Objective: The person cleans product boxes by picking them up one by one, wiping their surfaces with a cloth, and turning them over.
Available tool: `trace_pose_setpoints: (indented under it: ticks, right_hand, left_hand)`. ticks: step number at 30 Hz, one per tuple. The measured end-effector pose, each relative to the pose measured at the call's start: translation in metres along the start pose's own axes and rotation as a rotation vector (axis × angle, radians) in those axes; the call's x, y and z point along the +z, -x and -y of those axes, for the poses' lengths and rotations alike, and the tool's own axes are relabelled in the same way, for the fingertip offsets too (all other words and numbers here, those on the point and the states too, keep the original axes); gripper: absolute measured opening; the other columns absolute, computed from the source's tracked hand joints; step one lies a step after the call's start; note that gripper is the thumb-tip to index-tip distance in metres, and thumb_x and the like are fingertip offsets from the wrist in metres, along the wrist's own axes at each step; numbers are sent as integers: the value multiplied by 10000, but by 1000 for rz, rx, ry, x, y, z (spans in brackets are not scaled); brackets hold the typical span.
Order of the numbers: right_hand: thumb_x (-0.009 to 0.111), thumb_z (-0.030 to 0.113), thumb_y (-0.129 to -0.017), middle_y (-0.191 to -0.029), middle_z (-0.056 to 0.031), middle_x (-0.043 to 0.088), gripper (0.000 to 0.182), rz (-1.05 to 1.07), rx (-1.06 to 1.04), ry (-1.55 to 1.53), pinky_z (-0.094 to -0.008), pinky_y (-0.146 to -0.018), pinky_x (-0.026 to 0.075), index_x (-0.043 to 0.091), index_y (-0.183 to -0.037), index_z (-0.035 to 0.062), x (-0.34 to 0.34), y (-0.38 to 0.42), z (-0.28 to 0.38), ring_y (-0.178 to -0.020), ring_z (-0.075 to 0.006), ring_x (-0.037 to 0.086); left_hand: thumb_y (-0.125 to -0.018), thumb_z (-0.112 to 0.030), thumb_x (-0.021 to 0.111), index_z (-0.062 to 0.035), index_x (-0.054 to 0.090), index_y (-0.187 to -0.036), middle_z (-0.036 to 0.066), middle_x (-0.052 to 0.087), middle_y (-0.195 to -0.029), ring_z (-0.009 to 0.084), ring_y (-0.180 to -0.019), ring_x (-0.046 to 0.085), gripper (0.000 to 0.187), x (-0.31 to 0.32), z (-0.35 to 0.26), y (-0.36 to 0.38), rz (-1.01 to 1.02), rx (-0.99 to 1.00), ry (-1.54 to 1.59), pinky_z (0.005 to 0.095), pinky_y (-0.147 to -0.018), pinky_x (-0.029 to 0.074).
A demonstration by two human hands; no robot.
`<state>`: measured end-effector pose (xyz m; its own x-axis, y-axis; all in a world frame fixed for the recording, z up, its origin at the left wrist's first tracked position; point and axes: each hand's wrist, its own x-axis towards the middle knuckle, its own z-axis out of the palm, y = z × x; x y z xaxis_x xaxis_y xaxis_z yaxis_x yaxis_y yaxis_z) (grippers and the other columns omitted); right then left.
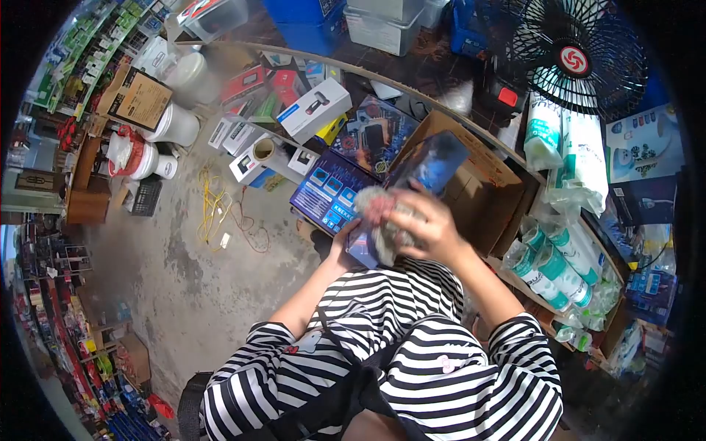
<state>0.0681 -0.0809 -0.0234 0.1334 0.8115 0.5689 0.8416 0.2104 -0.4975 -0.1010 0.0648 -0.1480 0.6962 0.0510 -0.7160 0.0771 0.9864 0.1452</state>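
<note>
My left hand holds the lower left edge of a dark blue box, which stands tilted over my lap. In my right hand is a crumpled grey and pink cloth, pressed against the face of that box. The fingers of my right hand are bent round the cloth and slightly blurred. Behind my left hand lies a blue printed box. Just beyond the held box is an open cardboard carton.
A white product box and several smaller boxes are ahead. A black fan stands at the upper right, above plastic-wrapped rolls. Yellow cord lies on the concrete floor. White buckets stand at the left.
</note>
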Motion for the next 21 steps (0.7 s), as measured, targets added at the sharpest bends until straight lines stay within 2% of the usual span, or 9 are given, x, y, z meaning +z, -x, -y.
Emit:
trace_pose_setpoints:
  ticks: [1,4,5,9,12,14,17,18,21]
  right_hand:
    - [772,156,-596,-1169,-161,582,542,-47,33,47,-507,-1007,405,636,-1120,172,-2,-3,-8,-1124,-332,556]
    - [708,110,-680,-1167,-131,596,409,-272,232,187,-422,-969,445,641,-1082,147,-11,-16,-42,-1089,-352,571]
    - [692,103,-693,-1167,-128,597,393,-350,319,192,-404,-950,456,641,-1080,141,-12,-19,-57,-1086,-347,573]
    - [662,92,-706,-1164,-132,586,373,-464,469,144,-386,-883,478,626,-1077,123,-23,-52,-61,-1071,-323,573]
    - [630,35,-667,-1030,-127,620,350,-345,383,299,-379,-868,476,644,-1012,90,-6,-61,-21,-1012,-306,591]
    - [625,31,-622,-1003,-99,623,380,-142,212,224,-369,-789,524,651,-993,109,16,-52,13,-909,-293,626]
    - [678,156,-564,-1018,-100,621,416,96,-69,34,-355,-806,544,657,-978,132,33,-25,56,-922,-283,631]
    - [685,175,-579,-1029,-107,620,404,137,-127,-33,-362,-817,544,658,-979,131,34,-21,67,-946,-286,628]
    - [676,168,-601,-1047,-110,619,375,119,-170,-36,-360,-797,543,653,-973,122,30,-18,55,-947,-291,627]
  left_hand:
    - [-900,-295,538,-69,608,-1066,98,659,-964,250,-838,633,288,2,2,2,23,29,14,386,-824,502]
    - [-846,-374,558,8,518,-1182,169,566,-1047,315,-872,572,511,-28,-7,-4,410,-347,281,412,-759,486]
    - [-823,-421,567,24,486,-1217,186,535,-1075,315,-881,548,600,-31,-4,-6,333,-488,497,397,-745,473]
    - [-780,-585,548,79,430,-1254,198,513,-1053,294,-864,527,824,-11,-5,1,301,-536,457,366,-713,455]
    - [-795,-610,515,33,452,-1257,221,537,-1069,308,-883,549,795,-32,1,-15,413,-512,387,373,-705,459]
    - [-829,-553,491,-21,454,-1274,190,535,-1150,287,-962,546,695,-54,12,-32,604,-360,353,379,-768,455]
    - [-917,-375,447,-88,423,-1318,107,520,-1256,223,-1139,523,494,-47,29,4,166,245,-170,375,-927,444]
    - [-953,-289,422,-90,349,-1376,100,484,-1275,188,-1181,499,473,-108,41,-30,373,395,-200,343,-986,426]
    - [-908,-416,468,-93,518,-1193,78,578,-1123,216,-1056,561,433,-72,34,-31,381,352,-270,325,-863,486]
